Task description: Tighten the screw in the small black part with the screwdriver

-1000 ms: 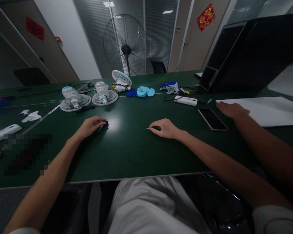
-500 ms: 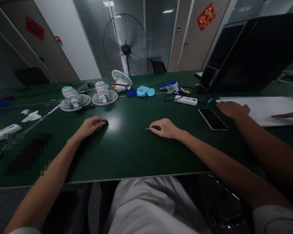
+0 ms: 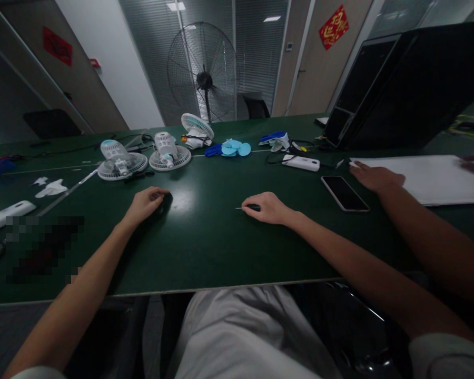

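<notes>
On the green table, my right hand is closed round a small screwdriver. Its dark handle is partly covered by my fingers, and the thin metal shaft points left. My left hand rests on the table to the left, fingers curled and thumb and index finger close together. Something small and dark seems to be under those fingers, too hidden to name.
Behind my hands lie white fan heads, light-blue fan blades and blue-and-white gloves. To the right are a white handle-like part, a phone and another person's hand on white paper.
The small dark piece at my left fingertips has dropped out of plain sight as the fingers shifted. My right hand is still. The other person's far hand moved right over the paper.
</notes>
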Action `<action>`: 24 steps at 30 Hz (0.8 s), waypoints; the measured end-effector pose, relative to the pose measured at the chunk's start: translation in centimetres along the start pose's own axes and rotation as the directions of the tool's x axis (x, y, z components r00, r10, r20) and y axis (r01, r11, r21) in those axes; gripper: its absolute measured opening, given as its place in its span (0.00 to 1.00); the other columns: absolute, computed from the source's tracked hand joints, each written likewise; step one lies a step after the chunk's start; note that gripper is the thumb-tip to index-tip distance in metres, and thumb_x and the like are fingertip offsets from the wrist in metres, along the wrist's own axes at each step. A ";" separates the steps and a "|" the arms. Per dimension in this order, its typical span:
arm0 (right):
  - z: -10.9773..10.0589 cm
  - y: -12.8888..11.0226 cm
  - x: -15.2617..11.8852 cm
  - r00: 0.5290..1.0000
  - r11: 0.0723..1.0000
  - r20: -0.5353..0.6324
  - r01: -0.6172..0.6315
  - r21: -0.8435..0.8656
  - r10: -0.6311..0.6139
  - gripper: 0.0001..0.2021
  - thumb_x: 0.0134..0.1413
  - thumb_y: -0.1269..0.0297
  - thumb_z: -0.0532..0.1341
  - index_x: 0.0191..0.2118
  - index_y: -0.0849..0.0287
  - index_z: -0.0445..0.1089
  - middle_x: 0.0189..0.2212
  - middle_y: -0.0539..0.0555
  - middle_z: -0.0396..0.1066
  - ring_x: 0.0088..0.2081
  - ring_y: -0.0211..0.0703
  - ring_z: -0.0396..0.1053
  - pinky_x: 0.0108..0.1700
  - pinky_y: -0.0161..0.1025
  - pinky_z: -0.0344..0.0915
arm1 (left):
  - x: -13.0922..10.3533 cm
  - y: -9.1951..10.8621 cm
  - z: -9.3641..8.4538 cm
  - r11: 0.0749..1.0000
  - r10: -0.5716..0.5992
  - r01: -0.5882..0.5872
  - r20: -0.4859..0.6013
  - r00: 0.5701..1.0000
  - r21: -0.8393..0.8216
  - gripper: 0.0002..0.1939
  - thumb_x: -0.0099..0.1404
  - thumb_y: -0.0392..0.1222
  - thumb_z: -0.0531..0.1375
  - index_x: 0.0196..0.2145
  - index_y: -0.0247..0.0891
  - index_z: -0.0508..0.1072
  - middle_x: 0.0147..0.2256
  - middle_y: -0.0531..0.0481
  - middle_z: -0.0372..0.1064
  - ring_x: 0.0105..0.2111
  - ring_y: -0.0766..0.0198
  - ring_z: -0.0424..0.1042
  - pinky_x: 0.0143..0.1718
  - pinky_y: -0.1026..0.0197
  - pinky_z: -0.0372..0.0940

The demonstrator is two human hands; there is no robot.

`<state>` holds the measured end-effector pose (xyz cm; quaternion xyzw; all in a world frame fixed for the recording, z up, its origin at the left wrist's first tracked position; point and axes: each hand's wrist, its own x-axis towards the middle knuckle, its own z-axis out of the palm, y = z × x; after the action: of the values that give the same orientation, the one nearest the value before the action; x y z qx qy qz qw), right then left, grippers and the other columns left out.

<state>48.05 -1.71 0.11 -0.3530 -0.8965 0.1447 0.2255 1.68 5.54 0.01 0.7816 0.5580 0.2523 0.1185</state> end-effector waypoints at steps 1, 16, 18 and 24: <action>0.0 0.0 0.0 1.000 1.000 -0.001 0.000 -0.004 0.000 0.13 0.71 0.58 0.59 0.49 0.56 0.78 0.42 0.53 0.82 0.40 0.44 0.78 0.45 0.41 0.70 | 0.0 0.0 0.1 1.000 0.020 -0.020 -0.009 1.000 0.020 0.26 0.66 0.55 0.57 0.52 0.38 0.80 0.50 0.40 0.77 0.44 0.49 0.76 0.49 0.50 0.70; 0.5 -0.5 -0.1 0.999 0.999 -0.017 0.031 -0.018 -0.032 0.11 0.69 0.59 0.60 0.46 0.56 0.79 0.41 0.52 0.82 0.39 0.45 0.78 0.44 0.41 0.68 | -2.4 14.1 8.1 0.904 0.332 -0.246 0.211 0.920 -0.349 0.24 0.72 0.48 0.59 0.63 0.45 0.68 0.48 0.46 0.78 0.40 0.59 0.75 0.44 0.55 0.70; 0.6 -0.7 -0.1 0.999 0.999 -0.010 0.042 -0.014 -0.042 0.11 0.69 0.60 0.60 0.46 0.56 0.79 0.40 0.52 0.82 0.38 0.44 0.78 0.43 0.40 0.67 | -2.7 15.6 8.9 0.888 0.375 -0.281 0.221 0.900 -0.364 0.24 0.71 0.45 0.60 0.63 0.46 0.67 0.47 0.47 0.77 0.40 0.60 0.74 0.43 0.57 0.69; 0.5 -0.9 0.0 0.999 0.998 -0.010 0.044 -0.035 -0.045 0.11 0.69 0.60 0.60 0.46 0.56 0.79 0.39 0.53 0.82 0.36 0.44 0.77 0.41 0.40 0.66 | -2.8 15.8 9.4 0.877 0.390 -0.285 0.225 0.893 -0.387 0.26 0.71 0.43 0.60 0.65 0.47 0.64 0.48 0.48 0.77 0.43 0.59 0.75 0.46 0.56 0.68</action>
<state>47.26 -2.39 0.01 -0.3377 -0.9052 0.1220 0.2273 18.79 -1.66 -1.24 0.8635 0.3346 0.2428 0.2888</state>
